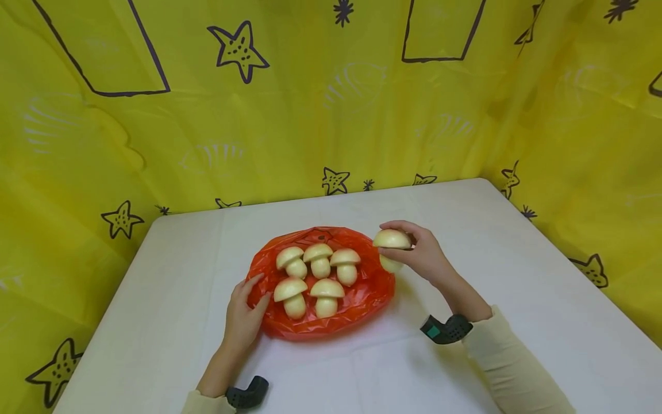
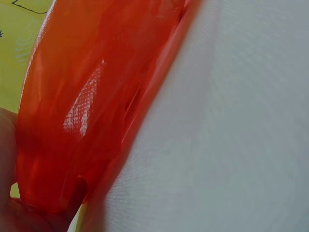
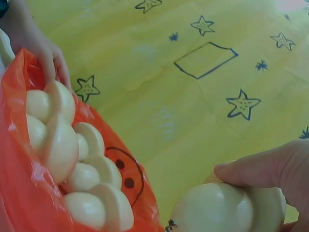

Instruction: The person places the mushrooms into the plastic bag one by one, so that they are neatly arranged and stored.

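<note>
A red plastic bag (image 1: pixel 362 299), spread wide like a shallow bowl, lies on the white table. Inside it sit several cream toy mushrooms (image 1: pixel 327 299) with rounded caps and thick stems. My left hand (image 1: pixel 243 316) is at the bag's left side and holds its rim, the fingers over the edge; red film stretches from these fingers (image 2: pixel 7 154) in the left wrist view. Past the bag's right rim, my right hand (image 1: pixel 426 256) grips another toy mushroom (image 1: pixel 391 238) between thumb and fingers, above the table. Its stem (image 3: pixel 207 210) points left in the right wrist view.
The white table (image 1: pixel 196 253) reaches back to a yellow curtain (image 1: pixel 289 138) printed with starfish and shells, which also covers both sides. A dark strap-on device (image 1: pixel 447 329) sits on the right wrist, a similar one (image 1: pixel 248 393) on the left.
</note>
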Action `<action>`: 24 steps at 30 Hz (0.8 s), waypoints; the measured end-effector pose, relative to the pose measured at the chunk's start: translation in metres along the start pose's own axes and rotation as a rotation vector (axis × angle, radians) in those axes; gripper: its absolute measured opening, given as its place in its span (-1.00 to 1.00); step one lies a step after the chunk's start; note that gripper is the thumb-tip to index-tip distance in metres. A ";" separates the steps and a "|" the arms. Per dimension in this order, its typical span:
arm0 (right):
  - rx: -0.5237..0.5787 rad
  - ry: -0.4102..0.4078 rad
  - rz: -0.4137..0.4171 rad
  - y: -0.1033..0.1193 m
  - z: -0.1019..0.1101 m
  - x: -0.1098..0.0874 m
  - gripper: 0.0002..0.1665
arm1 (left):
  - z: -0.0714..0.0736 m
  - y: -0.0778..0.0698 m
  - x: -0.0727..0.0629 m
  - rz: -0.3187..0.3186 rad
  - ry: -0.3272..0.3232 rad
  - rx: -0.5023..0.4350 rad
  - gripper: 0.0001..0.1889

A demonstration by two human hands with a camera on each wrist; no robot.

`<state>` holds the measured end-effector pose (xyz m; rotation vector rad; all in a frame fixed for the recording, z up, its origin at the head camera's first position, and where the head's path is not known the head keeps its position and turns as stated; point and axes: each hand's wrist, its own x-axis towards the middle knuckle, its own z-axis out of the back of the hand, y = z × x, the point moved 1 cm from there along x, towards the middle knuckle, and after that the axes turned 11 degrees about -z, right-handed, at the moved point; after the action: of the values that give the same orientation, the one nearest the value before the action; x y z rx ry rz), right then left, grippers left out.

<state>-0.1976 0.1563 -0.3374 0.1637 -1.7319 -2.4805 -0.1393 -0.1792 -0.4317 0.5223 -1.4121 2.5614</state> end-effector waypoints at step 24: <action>-0.084 0.082 0.101 0.000 -0.054 -0.011 -0.52 | 0.002 -0.003 0.000 0.024 0.017 -0.008 -0.57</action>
<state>-0.1782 0.1082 -0.3555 0.1638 -1.5614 -2.4338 -0.1382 -0.1789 -0.4285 0.4840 -1.4308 2.5710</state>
